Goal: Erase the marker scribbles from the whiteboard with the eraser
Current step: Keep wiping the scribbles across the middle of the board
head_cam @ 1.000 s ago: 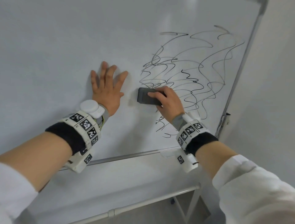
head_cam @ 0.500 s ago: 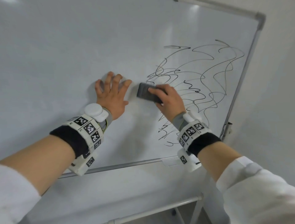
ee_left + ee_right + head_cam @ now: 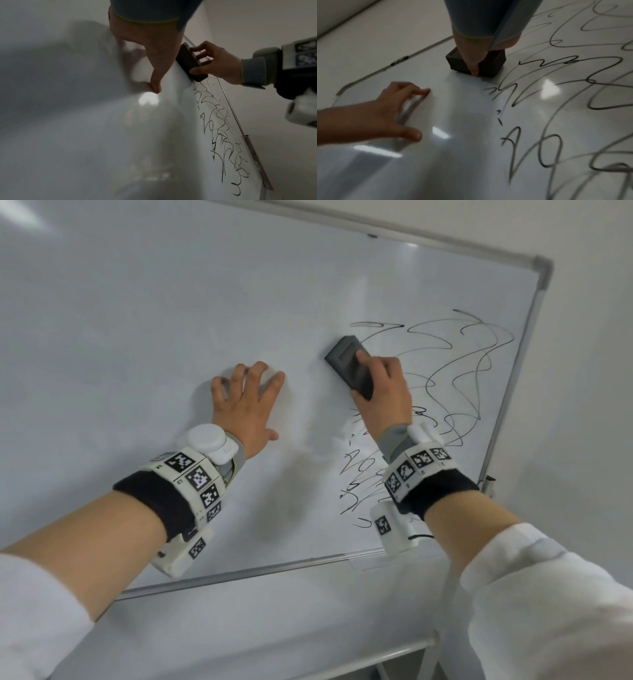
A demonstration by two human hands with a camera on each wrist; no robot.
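Observation:
A dark grey eraser [image 3: 346, 361] lies flat against the whiteboard [image 3: 171, 320], at the upper left edge of the black marker scribbles [image 3: 459, 378]. My right hand [image 3: 383, 395] grips the eraser, with fingers over its back and the thumb on its lower side. In the right wrist view the eraser [image 3: 489, 65] stands just left of the scribbles [image 3: 573, 94]. My left hand [image 3: 245, 402] presses on the bare board to the left of the eraser, its fingers bent at the tips. The left wrist view shows the eraser [image 3: 188, 62] and the scribbles [image 3: 221, 135] below it.
The board's metal frame [image 3: 510, 392] runs down the right side, close to the scribbles, and a rail [image 3: 239, 573] runs along its bottom edge. A white wall [image 3: 589, 405] stands to the right. A stand bar [image 3: 376, 655] passes below the board.
My right hand has carried the eraser up the left edge of the scribbles and turned it slanted; lines there have gone. The left hand's fingers have bent on the board.

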